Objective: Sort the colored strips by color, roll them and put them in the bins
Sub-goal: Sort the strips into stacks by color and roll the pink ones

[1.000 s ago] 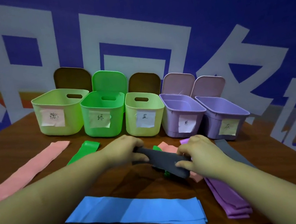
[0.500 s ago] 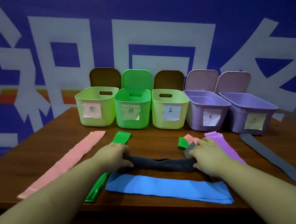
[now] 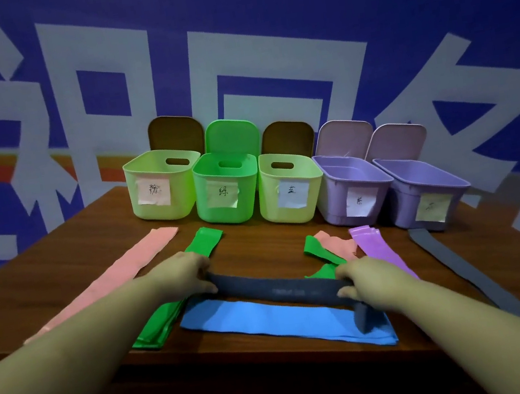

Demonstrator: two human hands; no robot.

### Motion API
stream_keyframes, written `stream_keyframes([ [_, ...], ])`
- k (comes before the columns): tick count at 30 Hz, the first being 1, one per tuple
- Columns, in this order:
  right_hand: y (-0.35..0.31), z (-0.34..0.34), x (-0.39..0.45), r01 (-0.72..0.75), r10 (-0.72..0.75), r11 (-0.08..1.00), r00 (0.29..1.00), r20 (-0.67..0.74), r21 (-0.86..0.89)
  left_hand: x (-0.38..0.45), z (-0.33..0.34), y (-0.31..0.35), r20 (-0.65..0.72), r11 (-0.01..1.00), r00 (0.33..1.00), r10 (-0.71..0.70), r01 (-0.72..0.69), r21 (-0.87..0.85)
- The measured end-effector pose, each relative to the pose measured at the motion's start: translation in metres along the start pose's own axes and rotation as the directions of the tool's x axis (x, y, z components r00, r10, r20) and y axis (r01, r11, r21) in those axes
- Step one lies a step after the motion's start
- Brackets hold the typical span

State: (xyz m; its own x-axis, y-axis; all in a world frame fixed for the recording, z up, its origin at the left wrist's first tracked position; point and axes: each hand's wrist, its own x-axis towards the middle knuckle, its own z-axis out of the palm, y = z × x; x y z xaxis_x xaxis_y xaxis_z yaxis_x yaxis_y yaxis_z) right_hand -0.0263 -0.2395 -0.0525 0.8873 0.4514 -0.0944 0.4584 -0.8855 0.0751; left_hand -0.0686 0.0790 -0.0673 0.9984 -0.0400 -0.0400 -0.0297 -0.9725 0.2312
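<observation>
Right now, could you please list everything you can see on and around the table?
Bins: five in a back row, each labelled with its lid raised; light green bin, green bin, light green bin, purple bin, purple bin.
Pink strip: one, long, left.
Green strips: folded, beside left hand.
Blue strip: front edge.
Mixed pile: green and pink pieces, centre-right.
Purple strips: stacked, right.
Grey strip: one, far right.
Dark grey strip: held stretched.
Table: brown wood.
Left hand, right hand: gripping its ends.
</observation>
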Motion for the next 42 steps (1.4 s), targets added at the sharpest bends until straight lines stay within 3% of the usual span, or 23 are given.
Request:
stream_keyframes([
  [4,0.017,-0.003,-0.003,-0.092,0.078,0.968,0.995,0.066,0.233,-0.001,-0.004,-0.001,0.002,0.995,0.999,-0.034,0.034,-0.095],
  [7,0.029,-0.006,-0.008,-0.08,0.059,0.966,0.994,0.093,0.245,-0.002,-0.01,-0.003,-0.049,0.918,0.994,-0.097,0.071,-0.39],
  [10,0.047,-0.006,-0.014,-0.096,0.088,0.908,0.995,0.038,0.408,-0.001,-0.018,0.008,-0.108,0.795,0.985,-0.137,0.044,-0.606],
  [13,0.067,-0.01,-0.022,-0.125,0.15,0.836,0.989,-0.003,0.534,0.006,-0.022,0.027,-0.111,0.744,0.984,-0.141,0.031,-0.667],
  [17,0.102,-0.014,-0.038,-0.162,0.213,0.8,0.977,-0.022,0.578,0.034,-0.016,0.06,-0.092,0.697,0.991,-0.1,0.004,-0.717],
  [24,0.177,0.001,-0.08,-0.254,0.351,0.697,0.936,-0.01,0.671,0.097,-0.003,0.151,-0.153,0.76,0.988,0.022,-0.116,-0.639],
  [31,0.229,0.019,-0.114,-0.306,0.378,0.59,0.922,0.08,0.747,0.166,0.006,0.242,-0.274,0.919,0.951,0.143,-0.23,-0.319],
  [39,0.274,0.042,-0.121,-0.243,0.439,0.429,0.898,0.034,0.87,0.231,0.016,0.32,-0.358,0.919,0.904,0.235,-0.327,-0.22],
  [42,0.284,0.057,-0.116,-0.253,0.471,0.433,0.882,0.022,0.865,0.252,0.027,0.341,-0.381,0.916,0.889,0.255,-0.347,-0.199],
])
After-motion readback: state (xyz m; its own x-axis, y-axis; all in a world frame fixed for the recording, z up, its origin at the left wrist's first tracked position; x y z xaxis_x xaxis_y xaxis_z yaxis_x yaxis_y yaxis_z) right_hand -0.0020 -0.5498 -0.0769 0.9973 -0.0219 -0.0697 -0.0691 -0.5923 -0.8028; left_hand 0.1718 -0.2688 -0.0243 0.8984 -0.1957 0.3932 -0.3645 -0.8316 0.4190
